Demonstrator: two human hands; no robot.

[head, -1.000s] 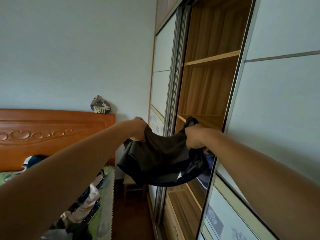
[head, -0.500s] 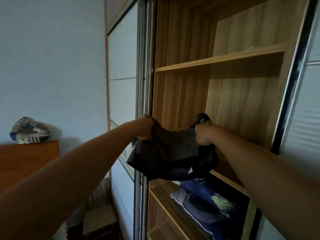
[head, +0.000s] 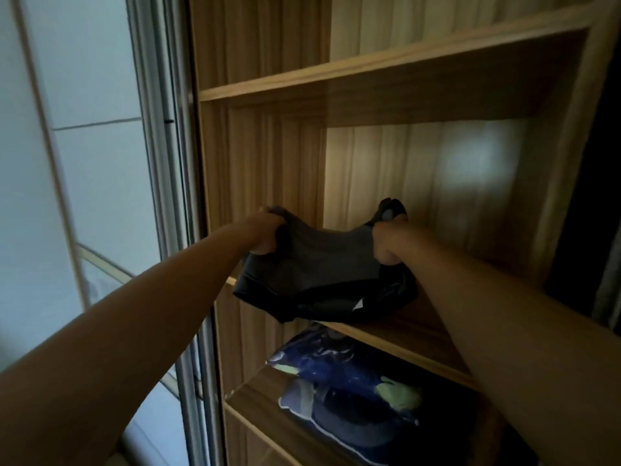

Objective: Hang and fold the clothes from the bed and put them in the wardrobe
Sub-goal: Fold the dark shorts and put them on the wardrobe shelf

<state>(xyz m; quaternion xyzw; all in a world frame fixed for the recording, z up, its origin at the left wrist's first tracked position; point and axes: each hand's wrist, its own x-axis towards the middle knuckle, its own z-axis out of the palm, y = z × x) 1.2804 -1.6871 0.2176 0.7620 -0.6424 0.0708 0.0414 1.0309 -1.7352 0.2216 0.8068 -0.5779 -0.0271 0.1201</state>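
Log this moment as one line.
left hand grips dark folded garment | right hand grips same | garment over wardrobe shelf | not released

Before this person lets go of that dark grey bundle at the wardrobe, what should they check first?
Left hand grips the folded dark grey garment: ok.
Right hand grips its other end: ok.
Bare board on the middle wooden shelf for it: ok.
Garment fully over that shelf: not ok, its front left corner hangs past the edge.
Fold tidy: cannot tell, it sags between the hands.
Blue patterned clothes on the shelf below out of the way: ok.
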